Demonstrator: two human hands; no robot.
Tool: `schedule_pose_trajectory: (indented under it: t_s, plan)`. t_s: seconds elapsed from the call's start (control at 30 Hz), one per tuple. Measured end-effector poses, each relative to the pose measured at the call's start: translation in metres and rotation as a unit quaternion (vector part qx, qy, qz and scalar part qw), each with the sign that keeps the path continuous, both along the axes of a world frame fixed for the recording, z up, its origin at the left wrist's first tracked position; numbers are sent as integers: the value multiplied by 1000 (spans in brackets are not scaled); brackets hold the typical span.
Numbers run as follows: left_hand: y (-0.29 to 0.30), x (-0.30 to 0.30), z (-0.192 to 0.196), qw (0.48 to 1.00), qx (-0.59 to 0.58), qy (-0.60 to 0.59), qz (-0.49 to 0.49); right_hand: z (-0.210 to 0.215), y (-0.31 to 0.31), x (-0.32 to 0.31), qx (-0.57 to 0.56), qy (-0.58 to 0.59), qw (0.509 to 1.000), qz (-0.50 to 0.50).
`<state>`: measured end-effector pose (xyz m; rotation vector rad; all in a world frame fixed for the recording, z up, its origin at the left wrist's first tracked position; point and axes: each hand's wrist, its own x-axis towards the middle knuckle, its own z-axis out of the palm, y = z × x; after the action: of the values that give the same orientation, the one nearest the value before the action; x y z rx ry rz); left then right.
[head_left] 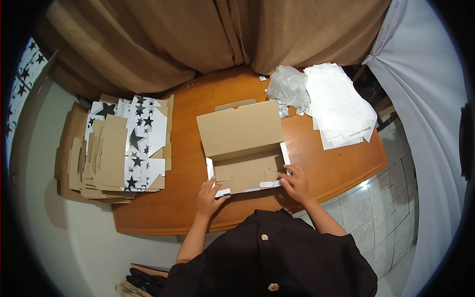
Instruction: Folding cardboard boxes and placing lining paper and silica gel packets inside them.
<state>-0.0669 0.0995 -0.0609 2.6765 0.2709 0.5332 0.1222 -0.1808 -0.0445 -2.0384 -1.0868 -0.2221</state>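
Observation:
A cardboard box (242,131) stands on the table in front of me, brown inside with white outer edges. Its lid is raised and leans toward the back, with a tuck flap beyond it. The inside holds nothing that I can see. At the near left corner, my left hand (209,197) grips the box wall, its fingers up along the side and the thumb by the front edge. My right hand (295,184) has its bent fingers on the near right corner, beside small white folded flaps.
Flat cardboard box blanks (111,153), some printed with black stars, are stacked on the left of the wooden table (185,114). White paper sheets (339,104) lie at the back right, next to a crumpled clear plastic bag (288,88). Brown curtains (198,34) hang behind.

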Motion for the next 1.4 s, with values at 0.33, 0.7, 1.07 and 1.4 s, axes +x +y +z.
schedule_pose_trajectory:
  t_s: [0.33,0.7,1.07,1.4]
  plan:
    - [10,26,-4,998,-42,-35,-36,-16,-36,168,-95,-30,955,-281]
    - [6,25,9,999,-19,0,-32,-42,-42,204,-371,53,852,-365]
    - [9,17,13,997,-2,-59,58,-34,-51,203,-150,258,841,-450]
    - [-8,62,55,983,12,-173,64,24,-36,171,-123,-66,896,-421]
